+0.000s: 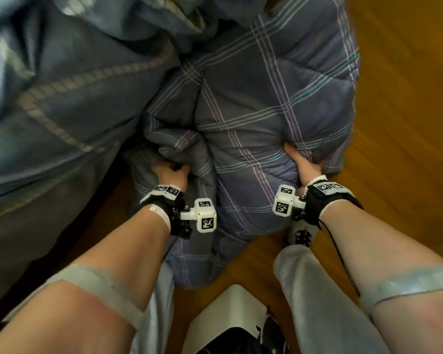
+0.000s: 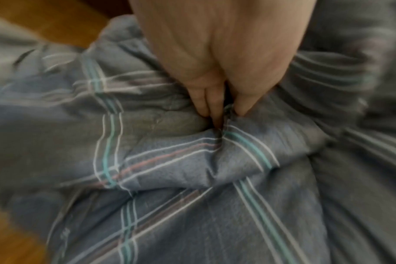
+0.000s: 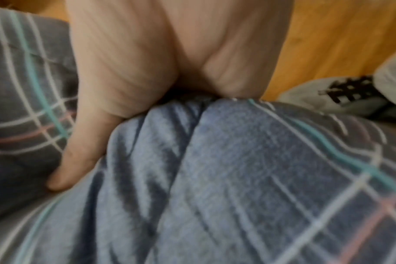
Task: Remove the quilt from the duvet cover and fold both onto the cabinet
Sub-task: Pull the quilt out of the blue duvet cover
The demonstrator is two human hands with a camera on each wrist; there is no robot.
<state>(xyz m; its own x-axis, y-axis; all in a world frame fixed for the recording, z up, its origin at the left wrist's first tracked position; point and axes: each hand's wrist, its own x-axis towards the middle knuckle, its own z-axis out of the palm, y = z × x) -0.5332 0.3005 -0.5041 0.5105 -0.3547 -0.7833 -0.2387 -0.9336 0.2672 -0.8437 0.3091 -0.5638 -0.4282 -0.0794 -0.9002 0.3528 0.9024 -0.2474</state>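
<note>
Plaid quilt (image 1: 253,103), bunched, hanging to the wood floor (image 1: 404,72) beside a blue cover (image 1: 62,85): left hand (image 1: 170,172) pinches a fold, right hand (image 1: 303,163) grips an edge bundle.

I find no word, brand or number that I can read anywhere in these views. The white cube-shaped plastic blocks on my wrist straps (image 1: 205,215) carry only black-and-white square code patterns, with no letters. The black marking on my pale grey fabric slipper (image 3: 348,91) is too blurred for me to make out as writing.
</note>
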